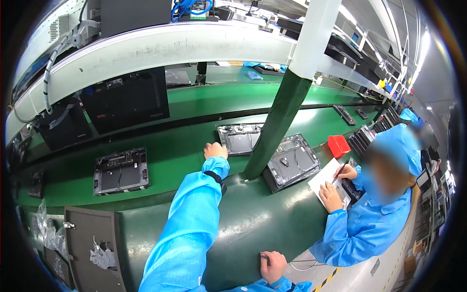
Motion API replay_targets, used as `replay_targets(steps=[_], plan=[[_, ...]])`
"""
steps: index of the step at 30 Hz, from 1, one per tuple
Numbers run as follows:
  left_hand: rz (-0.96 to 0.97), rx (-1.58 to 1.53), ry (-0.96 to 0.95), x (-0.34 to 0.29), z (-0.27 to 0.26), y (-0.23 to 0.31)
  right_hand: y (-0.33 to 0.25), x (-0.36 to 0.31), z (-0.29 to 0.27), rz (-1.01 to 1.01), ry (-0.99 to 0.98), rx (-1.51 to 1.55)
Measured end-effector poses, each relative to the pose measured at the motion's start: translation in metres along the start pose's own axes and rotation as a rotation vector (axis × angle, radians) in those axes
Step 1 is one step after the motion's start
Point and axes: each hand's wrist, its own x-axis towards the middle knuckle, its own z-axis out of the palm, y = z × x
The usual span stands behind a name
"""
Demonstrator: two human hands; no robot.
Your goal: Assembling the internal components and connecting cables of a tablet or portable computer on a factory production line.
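Note:
My left hand (215,151) reaches far out over the green bench, its fingers bent at the left edge of an opened laptop base (239,139). Part of that base is hidden behind a green and white post. My right hand (274,266) rests low at the near bench edge with curled fingers; a small dark thing shows by them, too little of it to name. Left of my reaching arm lies another opened laptop base (121,171), circuit board exposed. Beyond the post sits a stack of opened laptop bases (291,163) with a small loose part on top.
A co-worker in blue (372,214) writes on white paper (325,185) at the right. The green post (279,124) rises from the bench. A red bin (338,145) stands near the paper. A dark foam-lined tray (92,243) with crumpled plastic lies at lower left.

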Motion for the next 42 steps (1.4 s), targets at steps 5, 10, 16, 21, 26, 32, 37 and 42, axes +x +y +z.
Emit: replay_targets(steps=[5,10,16,21,26,32,37,42], plan=[[-0.073,-0.048,-0.033,0.037,0.010,-0.017,-0.007,0.006,-0.003,-0.001,-0.061,0.018],[-0.159,-0.369,-0.073,0.058,0.031,-0.013,-0.020,0.014,-0.016,0.022,-0.147,0.009],[-0.084,-0.652,-0.066,0.086,0.015,-0.059,-0.018,0.011,-0.016,0.000,-0.117,0.026],[0.277,-0.443,0.403,0.085,-0.112,-0.140,-0.003,0.000,-0.002,-0.024,-0.020,0.029],[0.265,-0.724,0.124,0.030,-0.235,-0.190,0.006,-0.001,-0.004,0.007,-0.092,0.086],[0.301,-0.548,-0.548,-0.068,-0.264,-0.165,0.007,0.033,-0.026,0.334,-0.376,0.465],[0.374,-0.192,-0.747,-0.105,-0.233,-0.181,-0.012,0.056,-0.018,0.217,-0.483,0.531],[0.667,0.012,-0.039,-0.142,-0.229,-0.180,-0.045,0.078,-0.003,-0.134,-0.621,0.479]])
